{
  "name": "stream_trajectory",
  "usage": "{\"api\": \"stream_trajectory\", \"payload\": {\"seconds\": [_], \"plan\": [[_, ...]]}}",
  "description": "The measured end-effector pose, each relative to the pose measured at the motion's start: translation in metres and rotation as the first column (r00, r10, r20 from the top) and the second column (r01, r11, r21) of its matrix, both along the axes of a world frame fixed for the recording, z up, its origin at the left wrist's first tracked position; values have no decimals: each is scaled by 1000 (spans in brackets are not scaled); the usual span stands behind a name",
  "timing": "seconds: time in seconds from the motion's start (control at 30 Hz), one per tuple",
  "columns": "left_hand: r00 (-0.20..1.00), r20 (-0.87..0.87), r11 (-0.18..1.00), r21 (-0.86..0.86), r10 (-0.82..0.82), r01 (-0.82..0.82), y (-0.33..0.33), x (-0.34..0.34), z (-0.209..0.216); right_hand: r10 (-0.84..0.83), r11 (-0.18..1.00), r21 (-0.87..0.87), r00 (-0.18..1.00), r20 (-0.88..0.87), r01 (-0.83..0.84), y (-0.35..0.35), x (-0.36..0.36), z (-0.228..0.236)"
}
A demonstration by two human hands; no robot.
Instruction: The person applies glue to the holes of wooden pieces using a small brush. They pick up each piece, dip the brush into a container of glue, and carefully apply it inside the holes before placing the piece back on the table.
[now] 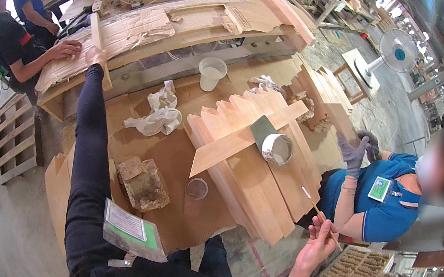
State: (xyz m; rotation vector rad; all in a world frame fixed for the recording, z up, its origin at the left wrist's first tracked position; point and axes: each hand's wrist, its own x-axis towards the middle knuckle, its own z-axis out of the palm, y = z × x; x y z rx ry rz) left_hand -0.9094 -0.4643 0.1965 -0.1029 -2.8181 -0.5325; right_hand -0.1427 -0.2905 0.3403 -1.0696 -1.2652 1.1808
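At lower right, I've the right hand (317,245) pinching a stick (313,205); centre, boards (251,175) lie stacked under a pot (278,149). Upper left, the left hand (95,55) clasps a strip (96,31), unstacked: partway done, I judge.

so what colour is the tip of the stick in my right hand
White tip, shown best in the head view.

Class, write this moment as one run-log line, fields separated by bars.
left hand: holding wooden strip | right hand: holding white-tipped stick | nearby: open can, stacked boards
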Motion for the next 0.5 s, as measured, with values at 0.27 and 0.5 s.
{"api": "stream_trajectory", "payload": {"seconds": [0.27,0.5], "plan": [[988,-126,995,41,-85,91,-27,-39,-3,67,993,-95,997,-36,-70,8,-41,1],[726,-33,720,109,-686,685,-130,120,105,113,991,-71,993,-39,-116,-4,-75,17]]}}
